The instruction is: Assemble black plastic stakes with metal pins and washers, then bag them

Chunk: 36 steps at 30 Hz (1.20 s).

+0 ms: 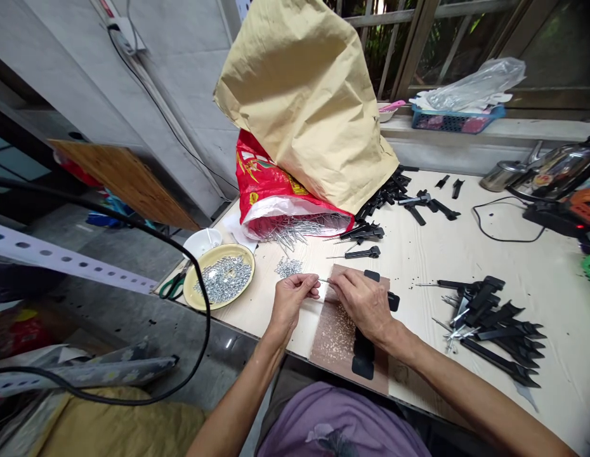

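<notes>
A thin metal rod (325,280) spans the short gap between my two hands. My left hand (289,301) is closed, with thumb and fingertips pinching the rod's left end. My right hand (364,304) is closed too, its fingertips on the other end above a brown board (326,336); anything else under its fingers is hidden. Pale crumbs lie on the board, and several black pads (362,367) show around my right hand. Just beyond my left hand is a small pile of shiny metal bits (288,267). A black part with a thin metal pin (364,252) lies farther back.
At left stand a yellow dish (193,295) of small metal pieces, a white bowl (200,241) and green-handled scissors (171,287). A red bag (257,184) spills metal rods under a tan sack (299,82). Black parts (490,324) are heaped at right. A black cable (207,317) hangs at left.
</notes>
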### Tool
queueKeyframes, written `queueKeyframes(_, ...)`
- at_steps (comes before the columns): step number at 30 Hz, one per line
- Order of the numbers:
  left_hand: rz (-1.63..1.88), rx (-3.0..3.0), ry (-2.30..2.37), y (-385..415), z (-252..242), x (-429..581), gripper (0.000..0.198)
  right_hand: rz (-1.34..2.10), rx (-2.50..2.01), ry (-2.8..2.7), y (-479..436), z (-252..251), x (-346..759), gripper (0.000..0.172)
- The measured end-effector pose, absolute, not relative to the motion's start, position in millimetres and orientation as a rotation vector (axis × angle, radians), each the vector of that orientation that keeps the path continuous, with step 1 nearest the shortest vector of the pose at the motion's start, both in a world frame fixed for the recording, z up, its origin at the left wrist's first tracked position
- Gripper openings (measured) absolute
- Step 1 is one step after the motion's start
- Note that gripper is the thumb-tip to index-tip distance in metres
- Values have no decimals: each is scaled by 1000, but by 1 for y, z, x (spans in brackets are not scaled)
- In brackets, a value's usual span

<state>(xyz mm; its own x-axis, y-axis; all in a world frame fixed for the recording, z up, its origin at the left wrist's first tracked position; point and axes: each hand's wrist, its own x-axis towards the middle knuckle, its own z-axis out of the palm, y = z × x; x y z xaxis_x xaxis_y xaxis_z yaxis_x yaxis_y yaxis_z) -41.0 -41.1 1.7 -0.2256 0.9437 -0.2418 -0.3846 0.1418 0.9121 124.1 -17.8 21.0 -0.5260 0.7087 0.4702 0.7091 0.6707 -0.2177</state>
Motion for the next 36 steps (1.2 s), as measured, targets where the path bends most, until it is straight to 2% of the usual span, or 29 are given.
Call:
queueKeyframes(9, 1311, 621, 1195, -37, 3, -38, 27, -96, -1050, -2380, -17, 15, 130, 17)
queueKeyframes(20, 1300, 878, 1311, -32, 3, -33, 24, 400, -1159, -2306, -12, 9, 139, 20)
queueKeyframes(26, 1224, 941, 1319, -32, 7, -31, 25, 217, -1152, -2395, -11, 9, 146, 25)
queueKeyframes(31, 1128, 958, 1301, -29, 3, -32, 28, 413, -1130, -2349, -11, 5, 152, 22)
queueKeyframes(36, 975, 863, 1195, -22, -8, -24, 32, 315, -1188, -2421, -14, 8, 163, 28)
